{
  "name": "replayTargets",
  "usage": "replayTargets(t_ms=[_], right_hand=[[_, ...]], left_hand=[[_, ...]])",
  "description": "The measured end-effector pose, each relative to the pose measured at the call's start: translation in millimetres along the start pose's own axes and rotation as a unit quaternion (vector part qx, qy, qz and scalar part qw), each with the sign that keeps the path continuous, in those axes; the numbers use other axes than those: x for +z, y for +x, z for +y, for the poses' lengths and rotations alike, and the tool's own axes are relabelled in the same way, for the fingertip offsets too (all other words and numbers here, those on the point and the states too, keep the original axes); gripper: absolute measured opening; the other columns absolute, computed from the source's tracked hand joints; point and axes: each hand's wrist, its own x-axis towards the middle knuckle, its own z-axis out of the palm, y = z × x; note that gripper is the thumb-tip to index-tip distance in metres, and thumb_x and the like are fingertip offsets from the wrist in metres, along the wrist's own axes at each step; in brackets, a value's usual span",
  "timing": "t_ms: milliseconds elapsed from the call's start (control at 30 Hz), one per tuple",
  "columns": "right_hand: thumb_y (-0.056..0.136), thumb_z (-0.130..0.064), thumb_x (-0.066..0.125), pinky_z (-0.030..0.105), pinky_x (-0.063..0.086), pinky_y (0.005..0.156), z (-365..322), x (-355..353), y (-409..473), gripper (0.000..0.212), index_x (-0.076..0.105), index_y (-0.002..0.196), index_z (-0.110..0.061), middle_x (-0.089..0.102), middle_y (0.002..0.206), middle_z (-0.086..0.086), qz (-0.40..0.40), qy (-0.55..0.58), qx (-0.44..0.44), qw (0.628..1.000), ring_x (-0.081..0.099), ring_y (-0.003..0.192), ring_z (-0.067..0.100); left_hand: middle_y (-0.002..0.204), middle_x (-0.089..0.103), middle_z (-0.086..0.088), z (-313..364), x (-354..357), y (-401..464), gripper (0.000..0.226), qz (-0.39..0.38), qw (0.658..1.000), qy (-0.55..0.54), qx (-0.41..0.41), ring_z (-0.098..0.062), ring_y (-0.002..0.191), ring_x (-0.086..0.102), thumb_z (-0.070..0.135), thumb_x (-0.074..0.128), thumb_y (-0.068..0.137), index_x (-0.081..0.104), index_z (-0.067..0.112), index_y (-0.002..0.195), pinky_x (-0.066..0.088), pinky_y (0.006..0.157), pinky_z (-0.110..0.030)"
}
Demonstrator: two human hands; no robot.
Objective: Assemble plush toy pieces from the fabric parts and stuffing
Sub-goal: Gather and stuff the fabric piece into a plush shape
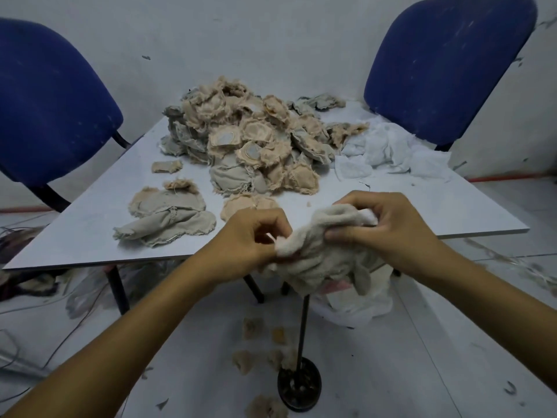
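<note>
Both my hands hold a cream plush toy piece [319, 257] in the air just in front of the table's near edge. My left hand [253, 236] pinches its left end, where a tuft of white stuffing shows. Its upper right part sits in the curled fingers of my right hand [379, 224]. A big heap of beige and grey fabric parts [250, 140] lies at the back of the white table [90, 227]. White stuffing and cloth [388, 149] lies to the heap's right. Flat grey-beige pieces [168, 218] lie at the near left.
Two blue chairs [51, 110] [446, 64] stand behind the table against the wall. Below my hands a thin metal rod on a round black base [298, 384] stands on the floor, beside a white plastic bag [361, 303]. Fabric scraps and wires litter the floor.
</note>
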Motion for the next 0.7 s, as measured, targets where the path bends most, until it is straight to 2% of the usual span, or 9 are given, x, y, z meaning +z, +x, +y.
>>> replayTargets(t_ms=[67, 133, 233, 300, 333, 400, 467, 600, 700], right_hand=[[0.070, -0.043, 0.078, 0.025, 0.055, 0.068, -0.5, 13.8, -5.1, 0.024, 0.075, 0.086, -0.024, 0.073, 0.081, -0.011, -0.022, -0.049, -0.004, 0.999, 0.067, 0.077, 0.007], [0.070, -0.050, 0.074, 0.038, 0.054, 0.070, 2.1, 26.3, -9.0, 0.033, 0.075, 0.084, -0.020, 0.072, 0.078, -0.007, -0.019, -0.079, 0.006, 0.997, 0.066, 0.076, 0.011], [0.070, -0.053, 0.073, 0.043, 0.052, 0.072, 8.7, 26.8, -9.3, 0.042, 0.075, 0.091, -0.017, 0.073, 0.083, -0.005, -0.022, -0.099, 0.015, 0.995, 0.067, 0.081, 0.014], [0.071, -0.048, 0.079, 0.033, 0.055, 0.076, 12.4, 22.4, -9.8, 0.040, 0.074, 0.103, -0.025, 0.074, 0.095, -0.013, -0.055, -0.102, 0.026, 0.993, 0.067, 0.089, 0.005], [0.071, -0.042, 0.083, 0.027, 0.055, 0.078, 14.8, 21.4, -10.2, 0.041, 0.072, 0.109, -0.029, 0.072, 0.101, -0.017, -0.066, -0.094, 0.036, 0.993, 0.066, 0.094, 0.002], [0.072, -0.034, 0.087, 0.028, 0.057, 0.078, 18.9, 21.3, -10.9, 0.046, 0.066, 0.113, -0.031, 0.070, 0.107, -0.018, -0.072, -0.079, 0.063, 0.992, 0.067, 0.097, 0.002], [0.072, -0.031, 0.088, 0.029, 0.059, 0.073, 22.2, 21.5, -10.6, 0.050, 0.061, 0.114, -0.031, 0.068, 0.104, -0.019, -0.082, -0.078, 0.074, 0.991, 0.069, 0.089, 0.006], [0.075, -0.026, 0.086, 0.009, 0.048, 0.063, 24.0, 22.6, -15.2, 0.041, 0.061, 0.103, -0.042, 0.065, 0.088, -0.036, -0.140, -0.137, 0.074, 0.978, 0.063, 0.079, -0.013], [0.081, -0.015, 0.080, 0.024, 0.054, 0.077, 20.9, 21.2, -14.4, 0.023, 0.072, 0.098, -0.029, 0.071, 0.089, -0.021, -0.069, -0.143, 0.032, 0.987, 0.065, 0.088, -0.003]], left_hand=[[0.076, 0.065, 0.011, -5.1, 2.5, -3.8, 0.026, -0.055, 0.986, 0.159, 0.007, -0.005, 0.071, 0.059, 0.000, 0.071, 0.080, 0.066, 0.025, 0.078, 0.048, 0.064, -0.030], [0.086, 0.066, 0.004, -7.7, 6.6, -5.6, 0.018, -0.078, 0.972, 0.223, 0.009, -0.013, 0.079, 0.061, 0.004, 0.072, 0.081, 0.067, 0.014, 0.095, 0.050, 0.068, -0.037], [0.114, 0.062, 0.005, 1.1, 3.4, -4.8, 0.053, -0.106, 0.989, 0.093, -0.042, -0.014, 0.103, 0.060, 0.022, 0.076, 0.079, 0.055, 0.026, 0.127, 0.053, 0.082, -0.037], [0.129, 0.056, 0.003, 9.2, 2.3, -3.5, 0.067, -0.116, 0.991, 0.003, -0.062, -0.017, 0.121, 0.055, 0.038, 0.078, 0.073, 0.050, 0.038, 0.134, 0.052, 0.095, -0.044], [0.131, 0.055, 0.003, 12.1, 4.8, -3.1, 0.068, -0.108, 0.992, -0.016, -0.063, -0.018, 0.124, 0.053, 0.043, 0.078, 0.071, 0.050, 0.040, 0.133, 0.051, 0.098, -0.047], [0.128, 0.060, 0.008, 16.6, 13.2, -0.5, 0.062, -0.066, 0.997, 0.011, -0.048, -0.014, 0.121, 0.057, 0.045, 0.079, 0.073, 0.054, 0.041, 0.130, 0.052, 0.097, -0.047], [0.116, 0.067, 0.009, 18.1, 19.3, 2.6, 0.051, -0.007, 0.998, 0.057, -0.023, -0.012, 0.110, 0.064, 0.034, 0.082, 0.075, 0.063, 0.033, 0.123, 0.054, 0.093, -0.044], [0.080, 0.069, 0.010, 20.4, 16.6, 3.8, 0.015, 0.066, 0.996, 0.029, 0.053, -0.010, 0.077, 0.065, 0.011, 0.083, 0.070, 0.074, 0.011, 0.083, 0.055, 0.072, -0.034], [0.074, 0.068, 0.008, 17.1, 6.0, 1.8, 0.019, 0.095, 0.990, -0.090, 0.050, -0.012, 0.073, 0.064, 0.010, 0.083, 0.065, 0.072, 0.024, 0.070, 0.056, 0.067, -0.033]])
